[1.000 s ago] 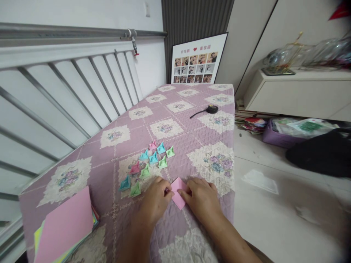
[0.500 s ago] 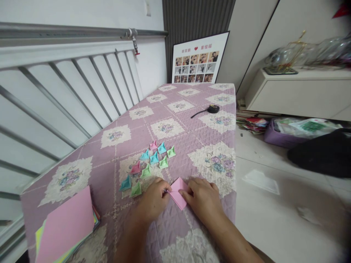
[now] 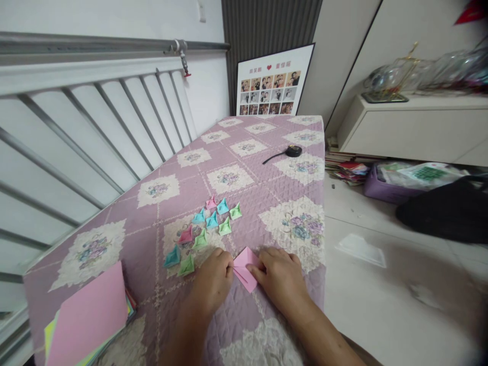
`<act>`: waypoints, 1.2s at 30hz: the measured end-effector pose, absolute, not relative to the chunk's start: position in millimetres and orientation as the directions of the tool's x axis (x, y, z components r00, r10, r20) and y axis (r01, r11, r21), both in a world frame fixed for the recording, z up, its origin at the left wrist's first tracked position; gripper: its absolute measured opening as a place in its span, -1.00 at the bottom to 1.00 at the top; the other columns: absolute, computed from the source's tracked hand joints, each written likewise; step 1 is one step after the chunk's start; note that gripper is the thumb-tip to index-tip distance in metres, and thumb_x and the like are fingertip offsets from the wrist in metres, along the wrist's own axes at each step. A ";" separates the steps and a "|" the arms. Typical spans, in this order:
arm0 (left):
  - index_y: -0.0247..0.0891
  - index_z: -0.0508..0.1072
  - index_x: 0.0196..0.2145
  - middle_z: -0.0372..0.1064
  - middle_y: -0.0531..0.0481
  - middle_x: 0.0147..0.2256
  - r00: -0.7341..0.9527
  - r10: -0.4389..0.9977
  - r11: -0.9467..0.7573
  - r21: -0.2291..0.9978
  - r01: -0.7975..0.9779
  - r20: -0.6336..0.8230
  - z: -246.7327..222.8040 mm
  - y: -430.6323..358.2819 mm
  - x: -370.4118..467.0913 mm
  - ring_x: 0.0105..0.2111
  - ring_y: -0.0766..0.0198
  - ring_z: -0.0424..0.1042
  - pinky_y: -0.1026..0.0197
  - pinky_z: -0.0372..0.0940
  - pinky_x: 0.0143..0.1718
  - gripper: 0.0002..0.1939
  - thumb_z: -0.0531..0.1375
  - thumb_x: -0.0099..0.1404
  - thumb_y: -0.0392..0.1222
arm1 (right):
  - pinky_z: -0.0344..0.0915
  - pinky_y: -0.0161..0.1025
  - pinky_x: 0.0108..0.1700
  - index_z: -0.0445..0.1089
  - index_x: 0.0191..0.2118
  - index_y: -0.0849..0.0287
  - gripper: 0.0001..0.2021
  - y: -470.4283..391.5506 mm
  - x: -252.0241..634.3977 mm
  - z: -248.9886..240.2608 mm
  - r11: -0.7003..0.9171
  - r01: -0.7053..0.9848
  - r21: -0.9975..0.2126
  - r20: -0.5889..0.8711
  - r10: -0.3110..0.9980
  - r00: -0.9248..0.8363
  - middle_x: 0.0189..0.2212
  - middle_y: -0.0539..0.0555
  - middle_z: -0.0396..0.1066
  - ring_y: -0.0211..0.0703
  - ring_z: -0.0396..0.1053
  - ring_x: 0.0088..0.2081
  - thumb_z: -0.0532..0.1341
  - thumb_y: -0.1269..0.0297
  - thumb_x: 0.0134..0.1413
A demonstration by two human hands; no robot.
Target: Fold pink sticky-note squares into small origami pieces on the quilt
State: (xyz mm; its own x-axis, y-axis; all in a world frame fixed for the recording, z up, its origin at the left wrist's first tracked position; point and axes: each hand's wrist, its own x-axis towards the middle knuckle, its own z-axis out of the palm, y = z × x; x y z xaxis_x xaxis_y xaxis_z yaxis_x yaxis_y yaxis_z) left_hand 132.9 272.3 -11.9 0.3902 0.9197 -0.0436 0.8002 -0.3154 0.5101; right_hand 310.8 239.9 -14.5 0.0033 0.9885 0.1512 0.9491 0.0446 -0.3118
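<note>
A folded pink paper (image 3: 246, 264) lies on the patterned tablecloth (image 3: 244, 325) between my two hands. My left hand (image 3: 215, 277) pinches its left corner, fingers curled. With thumb on top, my right hand (image 3: 280, 272) grips the paper's right side; the fingers beyond it are partly hidden. Beyond my left hand stand several small folded paper pieces: a pink one (image 3: 185, 234), a blue one (image 3: 212, 220), a green one (image 3: 224, 226) and others like them.
A stack of coloured paper (image 3: 91, 315), pink on top, lies at the near left. A black tape measure (image 3: 294, 151) rests towards the far right of the table. A railing (image 3: 114, 137) runs along the left; a purple bin (image 3: 389, 185) stands on the floor at right.
The left part of the pink paper now shows a crease or gap spreading from the corner at my left hand. Both hands keep their hold, and the whole view has shifted slightly.
</note>
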 end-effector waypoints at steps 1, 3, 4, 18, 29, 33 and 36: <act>-0.22 0.28 -0.47 0.23 0.06 -0.38 0.395 0.918 -0.322 0.503 0.802 -0.043 -12.3 272.2 133.0 -0.36 0.30 0.24 0.26 0.06 -0.34 -0.83 0.06 0.17 -0.46 | -0.02 -0.18 -0.27 0.34 -0.51 0.11 -0.78 239.8 310.8 -14.4 0.044 0.949 -0.314 0.148 0.989 0.003 -0.38 0.02 0.43 -0.11 0.29 -0.30 0.25 0.13 0.05; -0.22 0.27 -0.47 0.22 0.06 -0.38 0.401 0.915 -0.329 0.489 0.808 -0.046 -13.4 272.0 133.1 -0.37 0.30 0.23 0.26 0.04 -0.36 -0.82 0.05 0.17 -0.47 | -0.02 -0.18 -0.27 0.34 -0.51 0.11 -0.78 239.8 310.8 -13.9 0.041 0.949 -0.314 0.138 0.990 0.003 -0.38 0.03 0.43 -0.10 0.29 -0.30 0.25 0.13 0.05; -0.22 0.26 -0.47 0.22 0.06 -0.39 0.401 0.915 -0.330 0.482 0.812 -0.049 -13.8 272.0 133.2 -0.37 0.30 0.22 0.26 0.03 -0.36 -0.82 0.04 0.17 -0.47 | -0.01 -0.18 -0.27 0.34 -0.51 0.11 -0.78 239.8 310.8 -13.7 0.038 0.949 -0.314 0.134 0.991 0.004 -0.38 0.03 0.43 -0.10 0.29 -0.29 0.25 0.13 0.05; -0.21 0.23 -0.45 0.22 0.05 -0.38 0.405 0.914 -0.347 0.450 0.823 -0.036 -11.9 268.8 133.3 -0.38 0.28 0.22 0.23 0.02 -0.37 -0.82 0.02 0.18 -0.47 | -0.04 -0.17 -0.26 0.35 -0.50 0.11 -0.78 241.4 310.5 -15.0 0.028 0.948 -0.316 0.125 0.992 0.012 -0.39 0.00 0.42 -0.10 0.28 -0.29 0.26 0.12 0.04; -0.20 0.33 -0.40 0.29 0.07 -0.34 0.315 0.948 -0.225 0.605 0.764 -0.046 -4.5 269.2 137.5 -0.29 0.28 0.29 0.27 0.12 -0.26 -0.95 0.12 0.22 -0.29 | -0.05 -0.19 -0.26 0.35 -0.49 0.11 -0.79 240.5 311.0 -16.3 0.030 0.943 -0.331 0.132 0.991 0.014 -0.39 -0.01 0.42 -0.12 0.28 -0.29 0.27 0.13 0.03; -0.20 0.34 -0.38 0.28 0.07 -0.32 0.299 0.952 -0.212 0.557 0.803 -0.068 -3.6 266.9 142.9 -0.29 0.28 0.30 0.26 0.12 -0.25 -0.98 0.15 0.21 -0.26 | -0.05 -0.19 -0.26 0.35 -0.50 0.11 -0.79 240.0 311.0 -15.4 0.030 0.940 -0.340 0.133 0.991 0.017 -0.39 0.00 0.42 -0.11 0.28 -0.29 0.27 0.13 0.03; -0.20 0.34 -0.37 0.29 0.06 -0.31 0.303 0.950 -0.220 0.536 0.815 -0.070 -4.8 267.1 143.2 -0.29 0.28 0.30 0.27 0.11 -0.25 -0.97 0.15 0.22 -0.29 | -0.05 -0.19 -0.26 0.35 -0.49 0.11 -0.79 239.8 310.9 -15.0 0.033 0.940 -0.340 0.134 0.991 0.014 -0.39 0.00 0.42 -0.11 0.28 -0.29 0.27 0.13 0.03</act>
State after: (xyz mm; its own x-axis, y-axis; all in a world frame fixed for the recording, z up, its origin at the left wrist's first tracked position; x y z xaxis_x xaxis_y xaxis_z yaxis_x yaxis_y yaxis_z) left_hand 143.2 267.1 -4.8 0.3029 0.9504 -0.0703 0.8151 -0.2201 0.5360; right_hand 310.9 239.8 -15.0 0.0141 0.9908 0.1343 0.9399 0.0327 -0.3398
